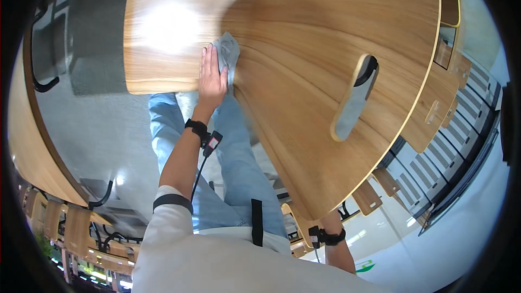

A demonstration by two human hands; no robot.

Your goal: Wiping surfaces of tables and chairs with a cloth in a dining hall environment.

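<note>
A bent-plywood chair with wood grain fills the middle of the view, its seat [163, 69] at upper left and its tall backrest [301, 101] spreading right. My left hand [211, 77] lies flat with its fingers together, holding a crumpled grey cloth [228, 51] against the seat where it bends up into the backrest. The cloth shows along the thumb side and past the fingers. Behind the lower edge of the backrest is my right hand [331, 220]; its fingers are hidden. An oblong handle slot [350, 110] pierces the backrest.
At the left rim curves a wooden tabletop [44, 138] with dark edging. More wooden chairs [73, 228] stand at lower left, and others [431, 110] at right near a row of vented white panels [443, 154]. Grey floor [101, 130] shows beside my legs.
</note>
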